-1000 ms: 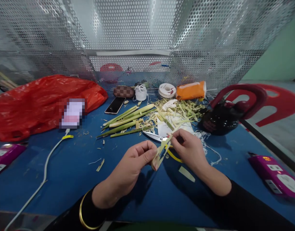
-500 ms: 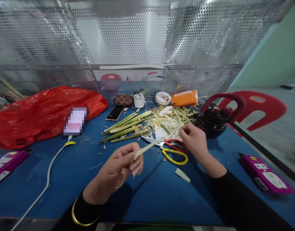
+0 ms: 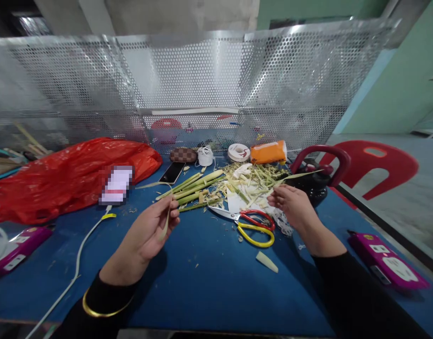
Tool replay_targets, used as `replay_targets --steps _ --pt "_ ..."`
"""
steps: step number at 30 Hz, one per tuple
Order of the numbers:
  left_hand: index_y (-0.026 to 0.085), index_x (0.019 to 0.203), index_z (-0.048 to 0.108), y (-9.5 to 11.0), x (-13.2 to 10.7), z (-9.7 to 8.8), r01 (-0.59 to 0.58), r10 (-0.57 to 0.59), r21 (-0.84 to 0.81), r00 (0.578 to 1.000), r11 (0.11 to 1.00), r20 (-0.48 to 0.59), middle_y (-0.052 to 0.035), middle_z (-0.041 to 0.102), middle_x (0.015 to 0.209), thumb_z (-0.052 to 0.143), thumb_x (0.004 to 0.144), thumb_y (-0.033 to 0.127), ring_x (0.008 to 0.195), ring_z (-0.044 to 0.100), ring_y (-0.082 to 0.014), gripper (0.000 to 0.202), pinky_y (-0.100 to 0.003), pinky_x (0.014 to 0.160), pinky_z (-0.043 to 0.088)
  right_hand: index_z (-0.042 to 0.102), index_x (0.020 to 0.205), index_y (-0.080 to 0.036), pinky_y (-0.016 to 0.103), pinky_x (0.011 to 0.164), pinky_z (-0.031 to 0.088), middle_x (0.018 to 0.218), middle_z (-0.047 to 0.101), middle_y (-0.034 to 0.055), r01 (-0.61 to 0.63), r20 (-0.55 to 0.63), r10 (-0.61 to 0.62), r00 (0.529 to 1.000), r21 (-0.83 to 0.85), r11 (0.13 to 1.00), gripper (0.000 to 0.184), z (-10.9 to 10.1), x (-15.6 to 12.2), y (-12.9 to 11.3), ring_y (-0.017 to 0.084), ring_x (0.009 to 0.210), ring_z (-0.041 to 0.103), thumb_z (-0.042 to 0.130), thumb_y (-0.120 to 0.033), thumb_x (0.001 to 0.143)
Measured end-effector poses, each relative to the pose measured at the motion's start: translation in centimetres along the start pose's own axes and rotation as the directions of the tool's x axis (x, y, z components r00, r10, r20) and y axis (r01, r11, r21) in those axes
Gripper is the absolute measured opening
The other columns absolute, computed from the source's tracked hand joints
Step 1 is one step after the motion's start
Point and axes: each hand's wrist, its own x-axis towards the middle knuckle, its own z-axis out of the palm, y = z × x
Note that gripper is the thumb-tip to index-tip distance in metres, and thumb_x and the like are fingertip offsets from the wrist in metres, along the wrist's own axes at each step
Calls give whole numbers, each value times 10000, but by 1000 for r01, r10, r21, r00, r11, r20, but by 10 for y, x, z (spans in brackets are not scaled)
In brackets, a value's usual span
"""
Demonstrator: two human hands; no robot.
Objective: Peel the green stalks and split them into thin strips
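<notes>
Left of centre in the frame, the left hand (image 3: 149, 230) pinches a pale strip (image 3: 165, 225) between its fingers, while right of centre the right hand (image 3: 296, 207) grips a second strip (image 3: 299, 175), with red-and-yellow scissors (image 3: 237, 216) lying between them on the blue bench (image 3: 209, 296), near green stalks (image 3: 198, 185) at mid-frame.

Two hands (image 3: 152, 230) (image 3: 296, 207), two phones (image 3: 171, 173) (image 3: 118, 185), two purple power strips (image 3: 27, 248) (image 3: 389, 261) and one pair of scissors (image 3: 236, 216). One each: red bag (image 3: 75, 174), checkered case (image 3: 183, 155), flat white spool (image 3: 233, 151), orange packet (image 3: 268, 152), black pot (image 3: 317, 193). Green stalks (image 3: 199, 183): several, exact count unclear.
</notes>
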Motion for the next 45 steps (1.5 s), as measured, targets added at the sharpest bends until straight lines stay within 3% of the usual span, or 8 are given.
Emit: replay_targets --steps 4,8,14,26,32,35,40,45 --pt "124 851 596 -23 13 26 86 -80 145 996 986 -46 37 564 628 504 915 143 430 537 -48 114 -151 404 470 537 633 -184 233 472 491 541 608 13 -147 248 131 960 49 988 269 15 -22 -5 123 479 594 744 -357 629" --pt "95 910 659 -60 24 49 277 -295 219 954 935 52 7 614 687 614 853 167 476 564 -51 101 -137 406 445 581 639 -156 208 462 484 500 624 14 -245 441 224 869 -11 970 258 29 -41 -2 102 437 581 758 -342 660" --pt "105 855 674 -90 34 54 294 -322 175 933 940 159 -30 660 728 660 786 79 570 599 -72 75 -154 525 480 571 659 -163 199 483 462 525 624 -14 -282 508 261 821 -38 959 266 43 -58 8 86 456 579 707 -381 728" --pt "126 885 678 -107 31 42 272 -318 214 922 938 222 -30 657 678 756 712 273 551 611 -113 240 -229 583 465 532 597 -186 218 463 411 502 578 -37 -229 415 256 873 -115 967 278 53 -63 27 80 428 515 726 -363 692" --pt "119 796 673 -105 26 44 275 -319 191 912 942 259 -40 664 656 781 679 284 549 636 -150 229 -269 585 494 539 589 -192 236 502 427 522 565 -33 -185 447 214 868 -108 977 258 53 -68 21 91 472 506 710 -343 709" --pt "123 789 658 -101 25 46 252 -268 101 940 963 209 -29 666 667 784 670 218 555 625 -127 198 -252 601 505 605 671 -185 249 579 450 605 580 -23 -121 490 137 861 -64 991 215 53 -70 19 106 568 528 683 -364 760" --pt "116 778 629 -97 24 48 202 -208 52 966 978 155 -7 639 660 760 685 158 527 569 -73 166 -184 540 480 691 903 -190 299 800 476 881 682 41 -194 631 151 761 -1 981 220 53 -74 19 155 835 616 645 -393 830" --pt "152 839 617 -99 24 44 257 -287 150 928 955 239 56 512 507 696 778 315 318 375 -50 191 -177 312 317 704 841 -168 301 726 512 734 706 40 -445 674 326 663 5 895 257 54 -80 27 143 679 669 693 -421 797"
